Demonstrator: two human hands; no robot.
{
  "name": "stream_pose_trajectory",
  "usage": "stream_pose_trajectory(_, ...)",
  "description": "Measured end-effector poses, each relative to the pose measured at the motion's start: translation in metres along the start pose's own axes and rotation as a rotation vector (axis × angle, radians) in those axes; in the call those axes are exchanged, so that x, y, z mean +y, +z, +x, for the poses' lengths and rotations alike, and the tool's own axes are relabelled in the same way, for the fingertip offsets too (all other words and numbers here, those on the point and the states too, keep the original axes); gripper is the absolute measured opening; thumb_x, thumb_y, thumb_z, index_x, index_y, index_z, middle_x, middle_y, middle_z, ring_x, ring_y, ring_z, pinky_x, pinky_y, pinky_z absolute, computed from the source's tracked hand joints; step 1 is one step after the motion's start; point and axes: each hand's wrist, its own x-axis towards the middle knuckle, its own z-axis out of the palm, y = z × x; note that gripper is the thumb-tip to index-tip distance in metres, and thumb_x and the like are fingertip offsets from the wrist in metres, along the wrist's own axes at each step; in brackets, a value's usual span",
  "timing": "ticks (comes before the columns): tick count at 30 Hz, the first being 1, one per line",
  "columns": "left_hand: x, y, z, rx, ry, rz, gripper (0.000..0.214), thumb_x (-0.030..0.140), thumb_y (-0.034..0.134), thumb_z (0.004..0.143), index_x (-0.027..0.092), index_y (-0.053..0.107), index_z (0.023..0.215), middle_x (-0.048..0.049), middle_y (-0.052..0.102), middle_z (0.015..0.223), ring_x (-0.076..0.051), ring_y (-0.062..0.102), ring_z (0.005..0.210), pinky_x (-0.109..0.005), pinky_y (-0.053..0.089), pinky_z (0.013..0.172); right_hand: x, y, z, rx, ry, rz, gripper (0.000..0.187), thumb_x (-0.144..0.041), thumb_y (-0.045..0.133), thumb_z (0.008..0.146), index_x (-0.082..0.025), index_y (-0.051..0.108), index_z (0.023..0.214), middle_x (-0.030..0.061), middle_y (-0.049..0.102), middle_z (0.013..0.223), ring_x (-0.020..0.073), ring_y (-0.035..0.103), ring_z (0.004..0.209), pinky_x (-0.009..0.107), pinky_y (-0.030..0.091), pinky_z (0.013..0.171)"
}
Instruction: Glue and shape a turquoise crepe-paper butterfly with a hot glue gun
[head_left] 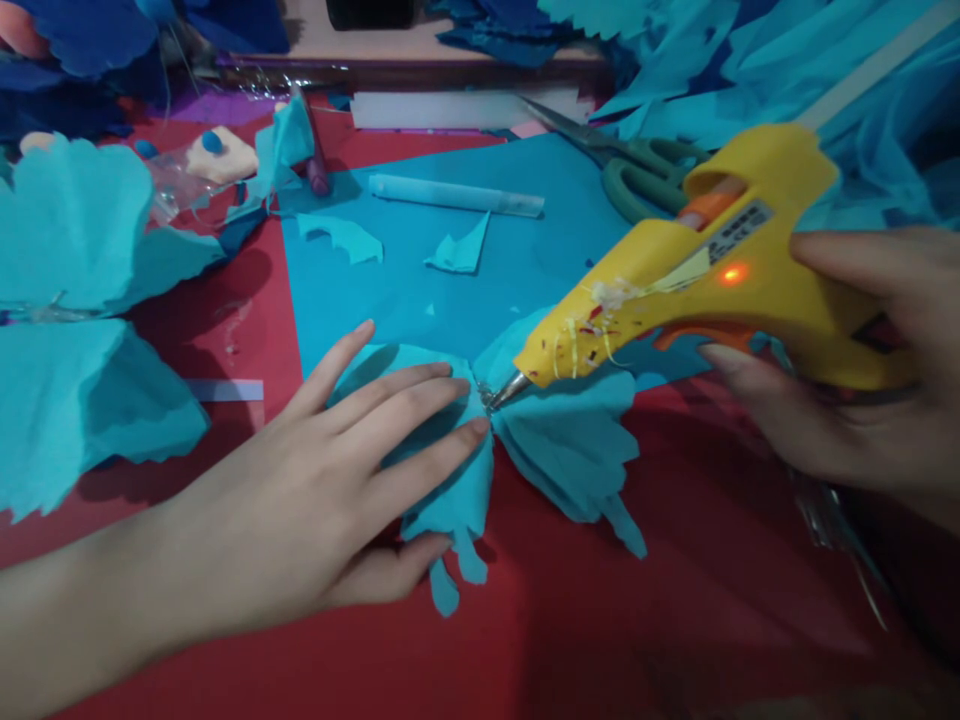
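Note:
A turquoise paper butterfly (566,440) lies in the middle, partly on a blue sheet and partly on red. My left hand (360,450) rests on its left wing with fingers spread, hiding part of that wing. My right hand (862,370) is wrapped round a yellow hot glue gun (622,290), thumb by the orange trigger (705,335). The metal nozzle (510,388) meets the butterfly's gathered centre. A small orange light glows on the gun's side, and a pale glue stick (877,65) sticks out at its back.
A second turquoise butterfly (82,240) lies at the left. Green-handled scissors (637,165) rest behind the gun. On the blue sheet (337,300) are a light-blue pen (457,195) and paper scraps (341,238). Turquoise paper (750,60) is heaped at the back right.

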Motion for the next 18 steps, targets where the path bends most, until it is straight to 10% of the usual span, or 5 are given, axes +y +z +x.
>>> stream_pose_trajectory(18, -0.0003, 0.0012, -0.0006, 0.004, 0.017, 0.006, 0.041, 0.038, 0.037, 0.088, 0.015, 0.051, 0.12, -0.0132, 0.055, 0.119, -0.024, 0.045, 0.12, -0.048, 0.017, 0.108, -0.0023, -0.0056, 0.0001, -0.018, 0.093, 0.009, 0.059, -0.052, 0.044, 0.08, -0.032, 0.028, 0.134, 0.0071, 0.056, 0.089, 0.0241, 0.059, 0.077, 0.031, 0.035, 0.052)
